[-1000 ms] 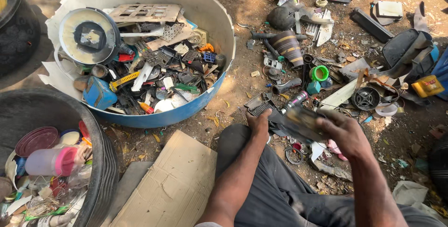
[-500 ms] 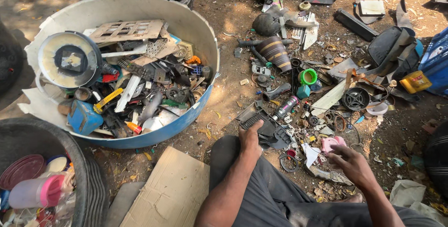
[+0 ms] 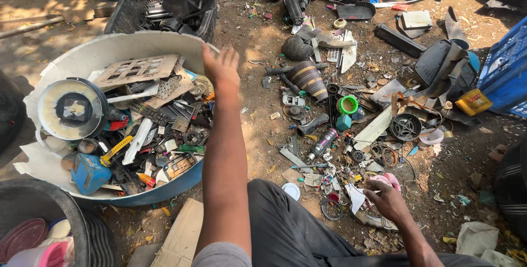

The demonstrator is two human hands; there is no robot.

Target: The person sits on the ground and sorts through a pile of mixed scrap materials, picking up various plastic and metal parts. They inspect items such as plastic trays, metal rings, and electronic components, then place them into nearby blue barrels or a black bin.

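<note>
Large round tub, white inside and blue outside, left of centre on bare dirt: filled with mixed scrap, including a round disc with a dark square middle, a flat pale grille panel, a small blue box and a yellow strip. Dark mesh basket behind the tub, holding black plastic pieces. Blue crate at the right edge. Spread of loose scrap on the ground to the right of the tub: a dark ribbed cone, a black round grille, a green ring, a dark spray can. Flat cardboard beside the person's dark trouser leg. Left hand: arm stretched out over the tub's near rim, fingers spread open, holding nothing. Right hand: low over the scrap by the knee, fingers curled onto small bits beside a pink piece; whether it grips anything cannot be told.
</note>
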